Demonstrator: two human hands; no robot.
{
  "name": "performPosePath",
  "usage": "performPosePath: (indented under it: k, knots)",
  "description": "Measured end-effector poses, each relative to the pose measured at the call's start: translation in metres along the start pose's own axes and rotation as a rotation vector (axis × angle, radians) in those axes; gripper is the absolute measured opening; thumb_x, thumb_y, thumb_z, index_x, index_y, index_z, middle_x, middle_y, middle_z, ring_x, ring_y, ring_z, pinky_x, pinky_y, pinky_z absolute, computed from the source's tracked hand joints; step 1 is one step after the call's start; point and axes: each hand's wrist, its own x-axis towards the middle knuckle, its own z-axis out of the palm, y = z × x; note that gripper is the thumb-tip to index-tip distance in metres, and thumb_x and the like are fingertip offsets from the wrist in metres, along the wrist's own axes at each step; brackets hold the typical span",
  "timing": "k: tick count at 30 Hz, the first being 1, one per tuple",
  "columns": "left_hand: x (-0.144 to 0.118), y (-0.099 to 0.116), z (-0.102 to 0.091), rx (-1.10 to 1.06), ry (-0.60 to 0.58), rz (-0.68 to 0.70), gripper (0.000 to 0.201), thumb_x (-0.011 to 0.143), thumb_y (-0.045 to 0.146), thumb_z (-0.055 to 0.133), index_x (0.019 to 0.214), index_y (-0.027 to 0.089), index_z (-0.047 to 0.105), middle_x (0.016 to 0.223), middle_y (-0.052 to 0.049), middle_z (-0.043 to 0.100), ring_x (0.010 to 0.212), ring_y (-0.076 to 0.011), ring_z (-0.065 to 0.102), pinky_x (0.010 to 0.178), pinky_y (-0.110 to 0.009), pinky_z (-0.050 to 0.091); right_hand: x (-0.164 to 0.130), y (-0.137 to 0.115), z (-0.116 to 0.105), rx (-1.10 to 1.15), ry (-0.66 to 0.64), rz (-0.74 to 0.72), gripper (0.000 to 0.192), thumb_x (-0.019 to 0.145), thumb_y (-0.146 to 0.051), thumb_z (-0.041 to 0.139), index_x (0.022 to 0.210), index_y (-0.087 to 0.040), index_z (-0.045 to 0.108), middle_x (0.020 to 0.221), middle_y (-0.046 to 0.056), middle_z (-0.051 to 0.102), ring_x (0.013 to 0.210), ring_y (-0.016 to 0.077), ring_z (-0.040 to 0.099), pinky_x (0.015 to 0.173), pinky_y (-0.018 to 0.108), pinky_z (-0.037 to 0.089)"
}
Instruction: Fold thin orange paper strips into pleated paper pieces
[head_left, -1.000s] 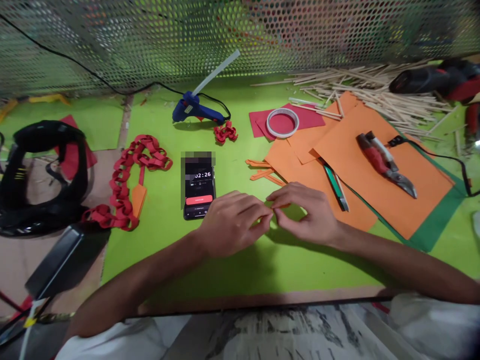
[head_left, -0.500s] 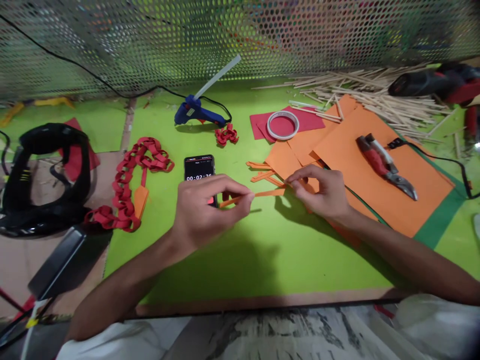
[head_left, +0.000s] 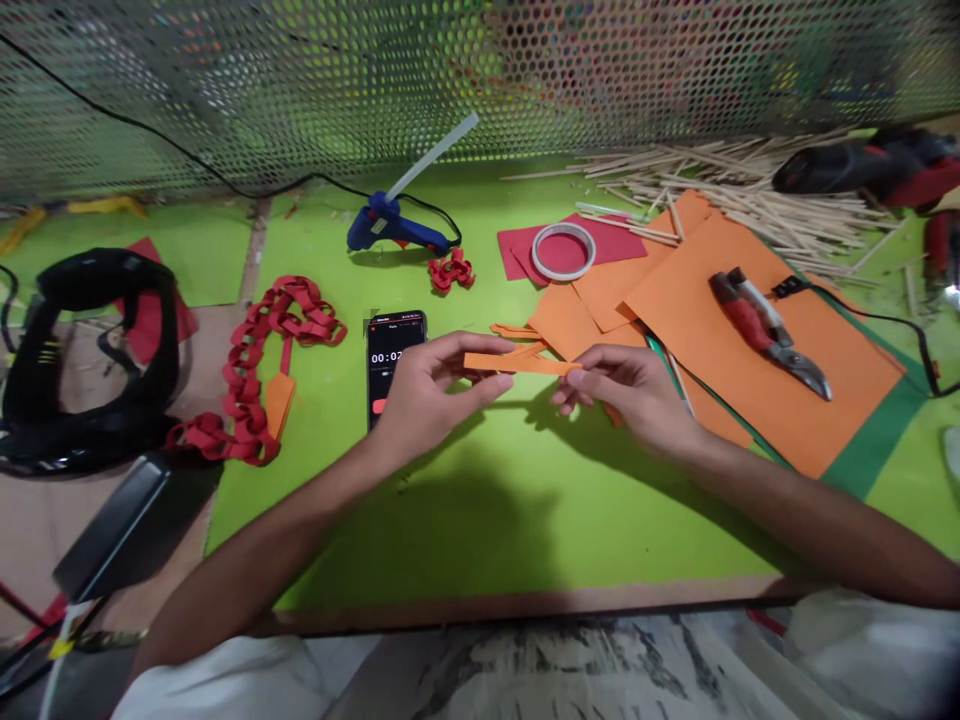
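Right now both hands are up over the green mat (head_left: 465,500) with an orange paper strip (head_left: 517,363) stretched flat between them. The left hand (head_left: 424,390) has its thumb and fingers closed lightly on the strip's left end, pinching it, while the other fingers curl loosely underneath. The right hand (head_left: 634,390) pinches the strip's right end between thumb and forefinger, the remaining fingers bent and relaxed. So the strip hangs just above the mat, roughly level, gripped at both ends.

Just behind the left hand lies a phone (head_left: 394,350), screen up with timer digits showing, partly covered by the knuckles. Beyond the strip, a few more orange strips (head_left: 514,332) lie on the mat, touching the edge of a stack of orange paper sheets (head_left: 750,340). On those sheets rests a red-handled cutter (head_left: 769,330), with a black cord running off beside it. A tape roll (head_left: 565,250) sits on red paper (head_left: 622,238) behind the orange sheets, and a heap of thin wooden sticks (head_left: 750,185) spreads along the back right.

Over to the left, a red paper chain (head_left: 255,360) snakes across the mat, and a small red paper clump (head_left: 451,270) sits just beside a blue glue gun (head_left: 394,225). A black headset (head_left: 82,350) rests at the far left, well apart from the hands.
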Motion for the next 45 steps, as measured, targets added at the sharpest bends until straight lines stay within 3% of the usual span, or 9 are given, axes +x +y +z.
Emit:
performPosePath:
  k: [10,15,18,22,27,32,37,41,45]
  knots:
    - [0.0,-0.005,0.001,-0.004,0.066,0.06,0.021,0.076,0.025,0.085,0.095,0.02,0.079,0.09,-0.003,0.078,0.074,-0.0118,0.072,0.069,-0.021,0.059,0.001,0.0,0.002,-0.035,-0.086,0.043,0.026,0.088,-0.045,0.073,0.079,-0.021,0.07,0.079,0.004,0.076,0.069,0.0172,0.071,0.065,0.031,0.054]
    - [-0.002,-0.002,0.004,0.073,0.038,0.036,0.017,0.074,0.026,0.087,0.087,0.02,0.079,0.084,-0.002,0.078,0.074,-0.013,0.071,0.069,-0.021,0.057,-0.002,0.001,0.005,-0.455,0.016,-0.256,0.031,0.082,-0.038,0.08,0.107,-0.023,0.071,0.104,0.005,0.076,0.092,0.0186,0.07,0.077,0.031,0.054]
    - [-0.004,-0.001,0.006,0.125,-0.02,0.011,0.015,0.075,0.029,0.086,0.085,0.019,0.08,0.081,-0.002,0.077,0.072,-0.0144,0.07,0.067,-0.023,0.055,-0.005,-0.001,0.008,-0.564,-0.001,-0.379,0.013,0.086,-0.032,0.076,0.094,-0.022,0.073,0.094,0.003,0.075,0.086,0.016,0.069,0.077,0.031,0.053]
    - [-0.006,-0.002,0.009,0.055,-0.055,-0.047,0.017,0.076,0.032,0.086,0.084,0.019,0.08,0.08,-0.002,0.077,0.071,-0.0137,0.069,0.065,-0.022,0.055,-0.008,-0.003,0.012,-0.497,-0.04,-0.261,0.015,0.09,-0.028,0.068,0.078,-0.02,0.071,0.073,0.0,0.071,0.066,0.0122,0.064,0.067,0.029,0.049]
    - [-0.004,-0.005,0.01,-0.063,-0.001,-0.133,0.024,0.073,0.037,0.087,0.085,0.017,0.078,0.075,-0.002,0.075,0.06,-0.0118,0.065,0.057,-0.022,0.054,-0.007,0.002,0.012,-0.295,-0.163,-0.032,0.015,0.086,-0.033,0.072,0.08,-0.019,0.071,0.068,-0.001,0.069,0.061,0.0119,0.059,0.06,0.028,0.046]
    - [-0.005,-0.009,0.013,0.051,0.024,-0.094,0.036,0.082,0.033,0.081,0.114,0.02,0.071,0.072,0.003,0.068,0.061,-0.0102,0.065,0.062,-0.021,0.053,-0.006,0.005,0.012,-0.374,-0.242,0.023,0.014,0.087,-0.032,0.069,0.081,-0.019,0.069,0.07,-0.001,0.068,0.063,0.0117,0.057,0.06,0.027,0.043]
    - [-0.013,-0.025,0.015,0.501,0.04,0.098,0.027,0.087,0.036,0.076,0.107,0.022,0.064,0.075,0.005,0.069,0.063,-0.0097,0.063,0.058,-0.02,0.047,-0.006,0.009,0.014,-0.692,-0.252,-0.132,0.009,0.086,-0.021,0.063,0.078,-0.019,0.066,0.079,0.001,0.066,0.077,0.0149,0.059,0.075,0.031,0.046]
    - [-0.019,-0.038,0.018,1.03,-0.09,0.569,0.022,0.093,0.037,0.069,0.083,0.018,0.063,0.072,0.001,0.066,0.062,-0.0124,0.059,0.055,-0.026,0.041,-0.006,0.018,0.015,-0.887,-0.187,-0.26,0.01,0.088,-0.024,0.062,0.079,-0.019,0.065,0.085,0.004,0.066,0.09,0.0207,0.056,0.085,0.038,0.044]
    - [-0.021,-0.043,0.024,1.232,-0.199,0.815,0.014,0.097,0.028,0.061,0.099,0.015,0.068,0.1,-0.008,0.073,0.09,-0.021,0.068,0.072,-0.032,0.051,-0.007,0.025,0.014,-0.985,-0.182,-0.321,0.012,0.088,-0.025,0.061,0.078,-0.018,0.064,0.086,0.006,0.064,0.089,0.0221,0.053,0.085,0.041,0.043]
